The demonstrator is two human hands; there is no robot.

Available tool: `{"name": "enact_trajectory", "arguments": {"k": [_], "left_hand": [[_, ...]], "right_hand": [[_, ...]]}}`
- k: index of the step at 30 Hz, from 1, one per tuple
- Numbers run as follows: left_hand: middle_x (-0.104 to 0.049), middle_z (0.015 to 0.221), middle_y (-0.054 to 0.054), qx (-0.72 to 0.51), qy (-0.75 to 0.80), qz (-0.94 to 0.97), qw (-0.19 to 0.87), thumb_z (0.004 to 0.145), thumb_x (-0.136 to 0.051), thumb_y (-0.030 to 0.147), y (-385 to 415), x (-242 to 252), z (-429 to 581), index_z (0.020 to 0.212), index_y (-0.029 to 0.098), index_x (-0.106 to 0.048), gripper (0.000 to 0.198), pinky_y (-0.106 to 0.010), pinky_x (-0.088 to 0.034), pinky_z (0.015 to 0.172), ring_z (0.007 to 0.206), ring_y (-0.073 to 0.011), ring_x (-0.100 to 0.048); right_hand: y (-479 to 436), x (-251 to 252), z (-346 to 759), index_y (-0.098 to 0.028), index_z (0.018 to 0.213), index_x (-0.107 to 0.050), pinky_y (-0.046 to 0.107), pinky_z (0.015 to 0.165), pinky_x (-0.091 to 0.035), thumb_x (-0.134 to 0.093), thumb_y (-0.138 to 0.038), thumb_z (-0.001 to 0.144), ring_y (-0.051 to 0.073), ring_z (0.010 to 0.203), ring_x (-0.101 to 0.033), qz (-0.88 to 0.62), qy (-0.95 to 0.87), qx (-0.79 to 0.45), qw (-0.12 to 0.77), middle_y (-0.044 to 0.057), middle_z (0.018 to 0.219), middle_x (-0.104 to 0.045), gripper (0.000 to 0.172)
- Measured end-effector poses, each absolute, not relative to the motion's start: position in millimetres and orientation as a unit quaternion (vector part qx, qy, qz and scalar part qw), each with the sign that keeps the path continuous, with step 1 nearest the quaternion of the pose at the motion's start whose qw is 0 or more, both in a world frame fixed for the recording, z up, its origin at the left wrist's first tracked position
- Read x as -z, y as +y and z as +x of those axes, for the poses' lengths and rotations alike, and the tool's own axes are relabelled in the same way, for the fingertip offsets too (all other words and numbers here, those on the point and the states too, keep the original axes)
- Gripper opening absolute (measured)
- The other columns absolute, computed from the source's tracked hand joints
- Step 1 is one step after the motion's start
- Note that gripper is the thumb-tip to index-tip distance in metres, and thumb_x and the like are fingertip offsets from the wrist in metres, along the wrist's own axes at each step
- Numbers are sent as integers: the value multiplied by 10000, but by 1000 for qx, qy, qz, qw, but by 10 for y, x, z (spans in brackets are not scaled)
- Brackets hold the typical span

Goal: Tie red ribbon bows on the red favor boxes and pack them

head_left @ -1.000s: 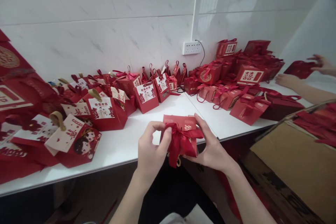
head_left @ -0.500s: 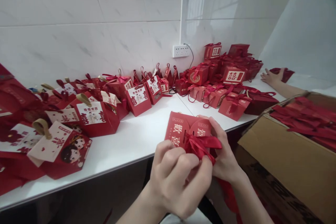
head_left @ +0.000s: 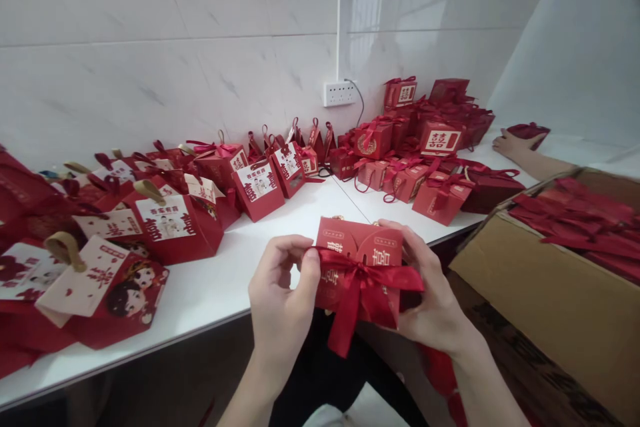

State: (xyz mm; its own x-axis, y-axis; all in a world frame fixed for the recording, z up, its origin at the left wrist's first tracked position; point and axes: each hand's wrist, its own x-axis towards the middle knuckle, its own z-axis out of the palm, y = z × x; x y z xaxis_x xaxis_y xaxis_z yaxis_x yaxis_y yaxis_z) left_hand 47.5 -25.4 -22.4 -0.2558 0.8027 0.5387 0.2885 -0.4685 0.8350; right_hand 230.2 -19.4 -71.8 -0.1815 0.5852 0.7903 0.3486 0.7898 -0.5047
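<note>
Your left hand (head_left: 281, 290) pinches the ribbon bow (head_left: 359, 273) in a tight grip, while your right hand (head_left: 433, 297) clasps the right side of the red box (head_left: 344, 235). That box lies between both hands, by the near edge of the worktop (head_left: 213, 283)

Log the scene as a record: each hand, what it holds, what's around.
Left hand: thumb and forefinger pinch the left end of a red bow
Right hand: holds the right side of a red box
Bow: lies across the box, one tail hanging down
Table left: red boxes with loop handles
Table right: a pile of ribboned boxes
Carton: open at right, holding red ribbon-like things
Other person's hand: on a dark red box
</note>
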Motion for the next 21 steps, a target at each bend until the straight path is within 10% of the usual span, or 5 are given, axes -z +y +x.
{"name": "enact_trajectory", "arguments": {"k": [10,21], "left_hand": [[-431,644,31,-630,405,529,398,856,-493,395,-140,308,280,818,194,-577,222,-201,-370,580,615,-97,-414],[-534,762,18,-599,423,650,201,858,-544,171,-248,192,404,784,201,-528,82,-184,-439,645,730,-90,-523]], "right_hand": [[-191,702,2343,-313,1468,-164,435,1120,-344,-779,-166,669,259,1353,-344,-317,-755,-124,560,42,1468,-342,1019],[-180,717,2339,-303,1465,-170,455,1121,-333,-795,-175,650,276,1349,-349,-327,-760,-113,550,67,1472,-335,1036]]}}
